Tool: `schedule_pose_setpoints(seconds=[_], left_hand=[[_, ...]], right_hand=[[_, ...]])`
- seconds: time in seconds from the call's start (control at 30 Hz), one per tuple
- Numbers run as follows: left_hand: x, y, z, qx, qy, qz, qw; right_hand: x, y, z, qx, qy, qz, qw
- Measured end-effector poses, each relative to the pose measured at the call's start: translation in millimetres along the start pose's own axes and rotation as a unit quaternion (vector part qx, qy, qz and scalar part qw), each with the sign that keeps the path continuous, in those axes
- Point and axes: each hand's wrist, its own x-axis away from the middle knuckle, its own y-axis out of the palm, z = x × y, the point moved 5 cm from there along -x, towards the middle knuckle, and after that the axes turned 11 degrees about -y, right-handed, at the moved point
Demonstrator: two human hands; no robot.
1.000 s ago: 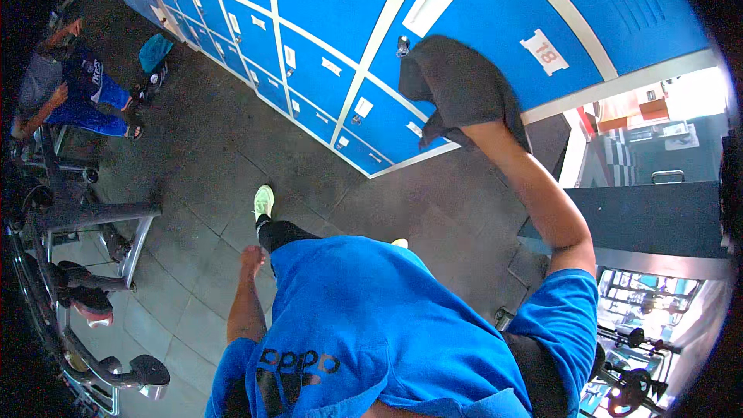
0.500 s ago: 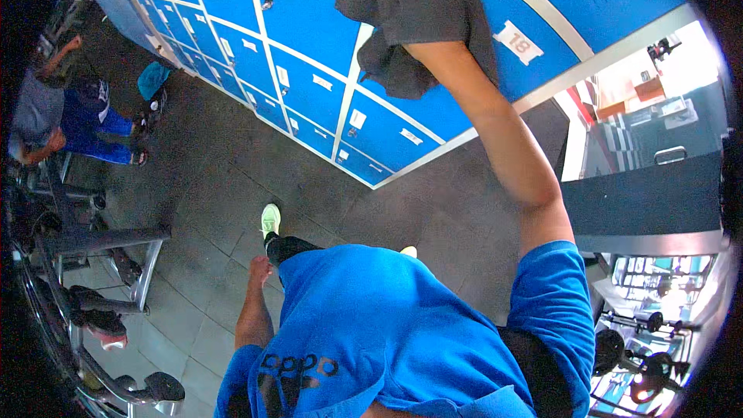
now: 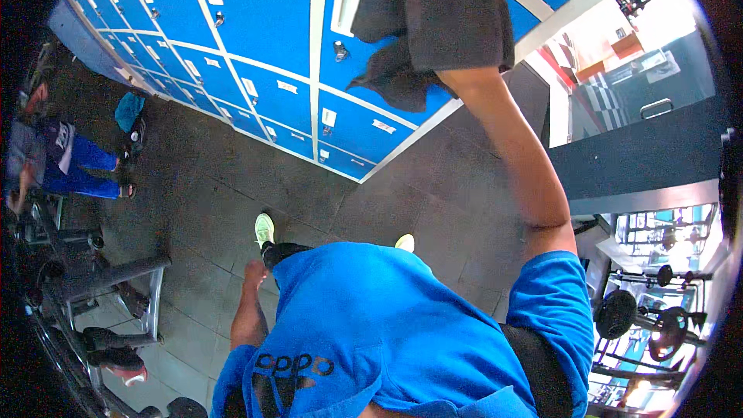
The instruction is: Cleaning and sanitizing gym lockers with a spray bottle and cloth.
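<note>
A dark grey cloth [image 3: 460, 19] is bunched over my right hand and hangs in folds before a blue locker door [image 3: 333, 81]. The fingers are hidden by the cloth, while the wrist and bare forearm show below it. Whether the cloth presses on the door, I cannot tell. Just left of the cloth are the door's white handle plate [image 3: 345, 9] and a small metal lock [image 3: 340, 51]. My left hand [image 3: 255, 271] hangs low beside my left leg, near a pale shoe [image 3: 265, 229]. It is small and blurred, so its fingers cannot be made out.
Rows of blue lockers [image 3: 255, 31] run off to the left. A person in blue trousers [image 3: 85, 162] is at the far left, near gym machine frames [image 3: 116, 275]. A dark counter [image 3: 642, 143] and weight plates [image 3: 617, 313] stand to the right. Dark tiles cover the floor [image 3: 209, 209].
My right hand and the cloth have shifted slightly right and down in view, uncovering the handle plate and lock. The lockers have slid left in the picture. My left hand stays low.
</note>
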Motion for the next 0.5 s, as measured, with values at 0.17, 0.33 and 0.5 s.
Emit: schedule_pose_setpoints(seconds=[0.17, 0.33, 0.5], left_hand=[[-28.8, -43.3, 73.6, -0.179, 0.138, 0.121, 0.966], [-16.8, -65.9, 96.8, 0.41, -0.144, -0.014, 0.9], [-27.0, -65.0, 92.8, 0.422, -0.167, -0.023, 0.891]], right_hand=[[49.9, -27.8, 10.6, 0.034, 0.034, 0.018, 0.999], [125.6, -7.5, 33.7, 0.004, 0.089, -0.074, 0.993], [198.0, 43.3, 18.8, 0.011, 0.209, -0.011, 0.978]])
